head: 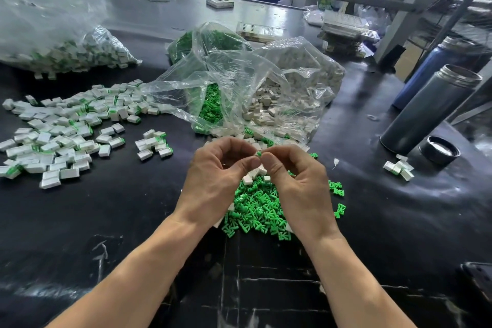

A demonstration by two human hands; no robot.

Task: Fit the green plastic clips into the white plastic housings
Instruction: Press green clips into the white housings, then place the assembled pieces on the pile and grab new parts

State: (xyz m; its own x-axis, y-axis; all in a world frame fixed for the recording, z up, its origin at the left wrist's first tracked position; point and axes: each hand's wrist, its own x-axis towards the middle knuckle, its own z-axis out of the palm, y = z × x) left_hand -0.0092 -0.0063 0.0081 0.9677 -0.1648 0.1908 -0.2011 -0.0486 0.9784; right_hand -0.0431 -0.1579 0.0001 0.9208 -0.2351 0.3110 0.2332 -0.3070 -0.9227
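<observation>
Both forearms reached in from the bottom edge, and the two hands met fingertip to fingertip over the dark desk [372,221]. Left hand [215,184] and right hand [298,186] were each curled in a pinch, pressing together on one small green clip [258,153], of which only a sliver showed between the fingertips. Whether a white housing sat in that pinch too could not be told; the fingers covered it.

Directly below lay a heap of loose green clips [255,210], with a few white housings [251,175] on top, probably kept there so each hand could pick with little travel. Finished pieces [53,141] were spread well apart to the left, likely tossed clear of the raw stock. Behind the hands an open clear bag [239,82] spilled more clips and housings, though folds and glare blurred its contents. A steel flask [428,109] stood at right, its cap [439,150] beside it.
</observation>
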